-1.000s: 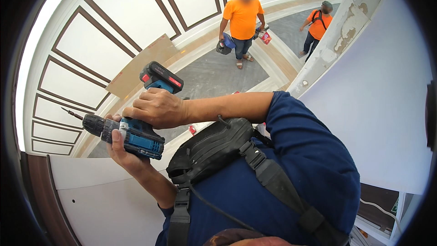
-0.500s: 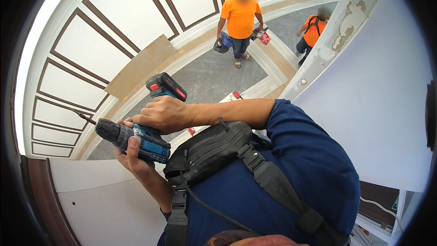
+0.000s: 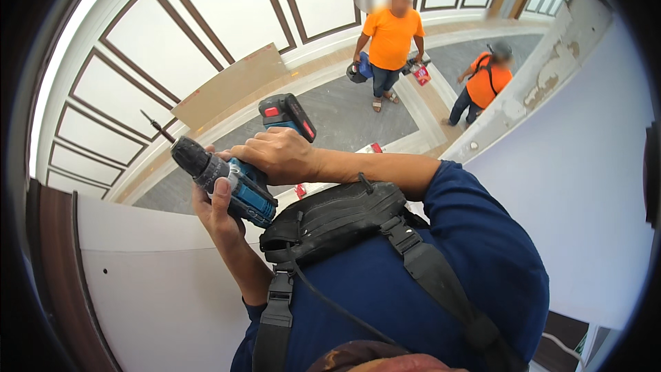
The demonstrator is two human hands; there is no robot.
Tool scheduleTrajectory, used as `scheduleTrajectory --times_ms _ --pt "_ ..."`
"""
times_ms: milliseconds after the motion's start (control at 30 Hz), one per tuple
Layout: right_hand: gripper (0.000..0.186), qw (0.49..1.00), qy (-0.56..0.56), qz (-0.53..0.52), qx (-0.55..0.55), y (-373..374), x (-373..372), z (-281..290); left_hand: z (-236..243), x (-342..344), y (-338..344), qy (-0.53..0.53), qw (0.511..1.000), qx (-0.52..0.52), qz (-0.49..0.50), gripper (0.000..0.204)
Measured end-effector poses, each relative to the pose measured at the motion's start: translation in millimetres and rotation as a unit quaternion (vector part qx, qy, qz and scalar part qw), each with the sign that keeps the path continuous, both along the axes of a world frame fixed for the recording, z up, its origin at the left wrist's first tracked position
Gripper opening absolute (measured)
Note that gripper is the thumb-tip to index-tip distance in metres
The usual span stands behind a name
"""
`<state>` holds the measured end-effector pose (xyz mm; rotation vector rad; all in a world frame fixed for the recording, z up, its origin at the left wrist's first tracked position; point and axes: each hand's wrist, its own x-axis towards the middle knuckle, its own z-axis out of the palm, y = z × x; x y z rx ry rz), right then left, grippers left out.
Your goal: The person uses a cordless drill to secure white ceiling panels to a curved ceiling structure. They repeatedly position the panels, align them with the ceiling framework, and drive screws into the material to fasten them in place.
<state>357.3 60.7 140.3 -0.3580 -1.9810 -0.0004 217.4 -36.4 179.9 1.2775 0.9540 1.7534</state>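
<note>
The right hand (image 3: 284, 154) is wrapping its fingers around the blue drill (image 3: 253, 201) near the battery (image 3: 295, 116); the left hand (image 3: 219, 212) is clasping it behind the chuck (image 3: 190, 156). The bit (image 3: 160, 129) is pointing beyond the left fingers.

Drill (image 3: 249, 201): left hand (image 3: 222, 212) up front, right hand (image 3: 281, 153) on the far side, near the battery (image 3: 300, 118)
Bag (image 3: 337, 217): on the chest, just right of the drill
Board (image 3: 228, 86): along the wall's (image 3: 224, 3) foot
Person (image 3: 392, 40): out on the floor (image 3: 327, 114), second person (image 3: 490, 86) off right

The drill (image 3: 253, 201) looks matt plastic, the bag (image 3: 337, 222) cloth.
</note>
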Motion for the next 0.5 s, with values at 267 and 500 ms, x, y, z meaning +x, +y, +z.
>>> scheduleTrajectory --times_ms 267,500 --pt "0.061 0.996 -0.075 0.042 0.017 4.6 -5.5 11.6 -6.2 -6.4 -10.1 0.009 0.997 0.044 0.067 0.050" --pt "0.043 0.988 -0.086 0.038 0.122 10.8 31.4 38.8 22.9 22.6 -7.5 0.017 0.996 0.084 0.037 0.049"
